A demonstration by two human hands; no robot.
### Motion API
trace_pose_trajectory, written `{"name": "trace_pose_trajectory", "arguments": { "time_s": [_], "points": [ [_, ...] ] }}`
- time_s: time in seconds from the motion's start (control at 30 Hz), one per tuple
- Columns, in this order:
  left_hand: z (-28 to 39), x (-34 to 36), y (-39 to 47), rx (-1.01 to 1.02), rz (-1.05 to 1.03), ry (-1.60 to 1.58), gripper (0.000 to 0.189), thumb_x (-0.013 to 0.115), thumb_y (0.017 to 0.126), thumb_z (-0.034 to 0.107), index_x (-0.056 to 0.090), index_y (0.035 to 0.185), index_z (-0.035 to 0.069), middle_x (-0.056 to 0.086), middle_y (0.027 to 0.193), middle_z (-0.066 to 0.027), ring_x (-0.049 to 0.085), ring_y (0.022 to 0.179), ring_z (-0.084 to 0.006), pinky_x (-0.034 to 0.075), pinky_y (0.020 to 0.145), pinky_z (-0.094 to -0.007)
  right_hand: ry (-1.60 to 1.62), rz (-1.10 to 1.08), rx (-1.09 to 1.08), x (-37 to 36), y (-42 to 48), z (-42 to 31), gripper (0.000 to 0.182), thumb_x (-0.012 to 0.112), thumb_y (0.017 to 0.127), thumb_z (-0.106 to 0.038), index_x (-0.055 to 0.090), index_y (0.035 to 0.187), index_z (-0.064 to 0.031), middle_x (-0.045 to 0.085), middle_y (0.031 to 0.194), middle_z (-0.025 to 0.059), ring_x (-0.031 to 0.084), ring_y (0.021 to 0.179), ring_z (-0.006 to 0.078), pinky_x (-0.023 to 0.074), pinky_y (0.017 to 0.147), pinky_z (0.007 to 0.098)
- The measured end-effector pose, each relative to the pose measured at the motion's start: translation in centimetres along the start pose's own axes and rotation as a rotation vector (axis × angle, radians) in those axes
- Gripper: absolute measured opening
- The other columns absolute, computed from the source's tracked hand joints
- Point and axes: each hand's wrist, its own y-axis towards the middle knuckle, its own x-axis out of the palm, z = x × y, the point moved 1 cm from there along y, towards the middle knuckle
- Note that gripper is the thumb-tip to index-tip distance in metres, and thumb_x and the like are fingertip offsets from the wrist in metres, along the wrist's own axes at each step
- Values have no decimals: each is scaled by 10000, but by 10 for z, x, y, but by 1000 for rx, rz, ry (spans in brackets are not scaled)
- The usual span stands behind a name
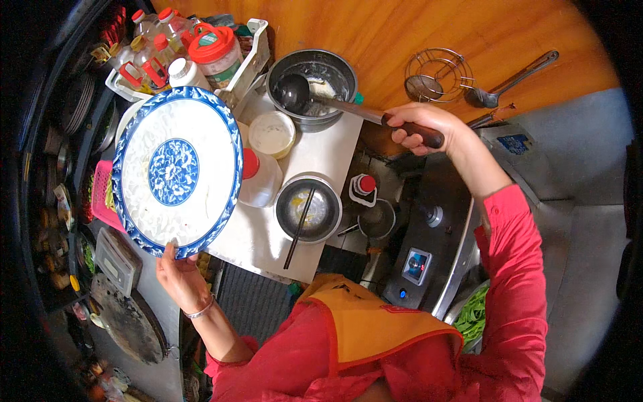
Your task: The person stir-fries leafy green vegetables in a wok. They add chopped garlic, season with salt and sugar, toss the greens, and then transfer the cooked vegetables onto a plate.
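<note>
My left hand (178,279) grips the near rim of a large blue-and-white patterned plate (213,145), tilted up over the counter. A whitish, wet-looking layer with a ridged texture covers much of the plate around its central floral medallion. In my right hand (424,128) is the dark handle of a ladle (293,94). The ladle's black bowl hangs inside a deep metal pot (346,75), which has white residue on its inner wall and base.
On the white counter (241,241) stand a metal bowl (286,228) with chopsticks (300,228) across it, a round lidded tub (272,133) and a red-capped plastic jar (261,183). A white crate (253,55) holds several bottles. Left are a scale (119,256) and a round chopping board (130,321).
</note>
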Motion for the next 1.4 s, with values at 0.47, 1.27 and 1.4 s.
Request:
{"name": "trace_pose_trajectory", "arguments": {
  "time_s": [0.47, 1.27, 1.4],
  "points": [
    [11, 24, 2, 31, -24, -46, 145, 493, 839, 123, 513, 887, -13, 592, 869, -102, 590, 692, -157, 490, 555, -257, 56, 238, -263, 40, 63, 39, 51, 483, 773, -86, 447, 794, -59, 473, 596, 30, 447, 432, 121, 386, 378, 289],
    [-3, 25, -3, 119, 222, 123, 214, 505, 829, 129, 500, 954, -45, 588, 886, -124, 594, 691, -148, 509, 555, -254, 2019, -403, -200, -69, 120, -49, 827, 426, 795, 4, -194, 1314, -164, 455, 678, 128, 467, 523, 198, 524, 442, 316],
    [-1, 26, -3, 119, 180, 81, 203, 509, 827, 127, 507, 947, -37, 590, 869, -111, 592, 681, -140, 508, 552, -250, 2159, -430, -294, -79, 89, -30, 847, 432, 783, 27, -198, 1314, -170, 445, 690, 127, 479, 527, 200, 532, 464, 313]
  ]
}}
